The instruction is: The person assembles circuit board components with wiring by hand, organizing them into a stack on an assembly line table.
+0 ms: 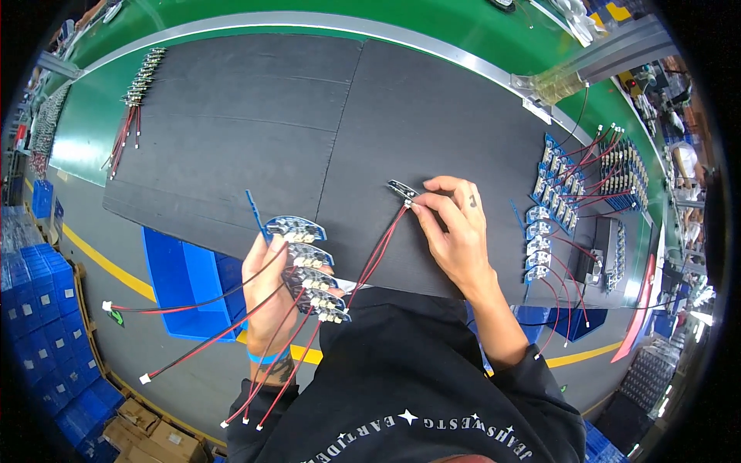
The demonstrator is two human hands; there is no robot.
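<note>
My left hand (266,289) is closed on a panel of blue-edged circuit boards (309,278), held up near the table's front edge. Red and black wires with white plugs dangle from these boards to the left and below. Over the middle of the black mat, my right hand (457,231) pinches one small circuit board (401,189) between thumb and fingers. A pair of red and dark wires (378,258) hangs from that single board toward my body. My fingertips hide part of its near end.
The black mat (231,116) covers the green table. Several wired boards (143,77) stand in a row far left. More board panels (556,181) lie at the right, beside a black fixture (602,251). Below the front edge is a blue bin (181,285); a metal post (594,62) rises far right.
</note>
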